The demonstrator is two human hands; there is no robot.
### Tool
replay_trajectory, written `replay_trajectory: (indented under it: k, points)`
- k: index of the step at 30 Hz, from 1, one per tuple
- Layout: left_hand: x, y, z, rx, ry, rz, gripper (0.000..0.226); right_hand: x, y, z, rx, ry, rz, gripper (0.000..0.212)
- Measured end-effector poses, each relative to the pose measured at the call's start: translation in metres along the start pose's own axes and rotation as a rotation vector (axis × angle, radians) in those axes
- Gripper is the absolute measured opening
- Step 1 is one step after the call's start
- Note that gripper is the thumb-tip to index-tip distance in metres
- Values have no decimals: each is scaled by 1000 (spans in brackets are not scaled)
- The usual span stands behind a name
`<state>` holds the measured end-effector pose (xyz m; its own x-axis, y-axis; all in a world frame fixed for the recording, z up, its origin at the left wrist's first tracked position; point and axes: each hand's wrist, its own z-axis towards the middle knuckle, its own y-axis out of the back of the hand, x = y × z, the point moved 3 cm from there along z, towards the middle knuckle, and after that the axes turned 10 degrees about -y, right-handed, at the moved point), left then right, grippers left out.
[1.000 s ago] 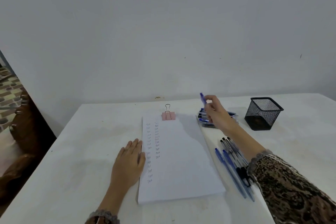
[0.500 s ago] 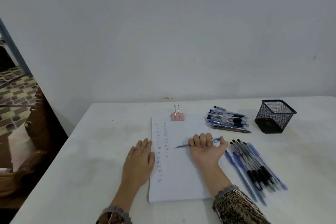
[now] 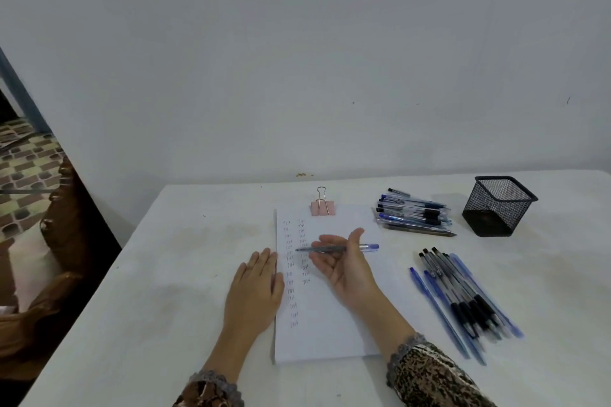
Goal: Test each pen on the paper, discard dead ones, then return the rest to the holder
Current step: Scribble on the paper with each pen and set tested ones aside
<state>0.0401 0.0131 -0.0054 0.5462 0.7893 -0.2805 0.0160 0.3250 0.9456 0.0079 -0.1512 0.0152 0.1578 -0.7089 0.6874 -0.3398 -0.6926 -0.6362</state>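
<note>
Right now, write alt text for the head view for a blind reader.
A right hand holds a pen over paper bearing columns of test marks, while the left hand rests flat on its left edge. A pile of pens, a row of pens and a black mesh holder sit on the table to the right.
</note>
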Motion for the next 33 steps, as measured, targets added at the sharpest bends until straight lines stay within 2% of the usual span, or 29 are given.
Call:
replay_trajectory:
  k: [2,3,6,9,11,13,20,24,29,33]
  points:
    - [0,-1,0,-5,-2,-2,96,-2,-5,-3,12,60,-139,18]
    - [0,-1,0,-9,-4,-2,95,-4,-3,-2,-2,115,-228,13]
    - [1,-2,0,-7,-12,-2,88,-5,-1,-5,-35,256,-466,27]
    - [0,-1,-1,2,-14,-6,77,-8,2,-6,-140,345,-582,46]
    - [0,0,0,14,-13,-7,58,-11,-1,-8,-177,379,-646,52]
    - [-1,1,-1,13,-17,-15,51,-13,-6,-10,-152,381,-724,53]
    - [1,-2,0,21,-21,3,52,-14,-10,-12,-136,372,-762,48]
    - [1,-3,-1,26,-19,-2,72,-15,-12,-13,-122,361,-795,47]
    - [1,-3,0,27,-17,6,53,-14,-11,-11,-138,353,-799,47]
    - [1,-4,0,25,-12,7,81,-14,-9,-12,-156,367,-795,47]
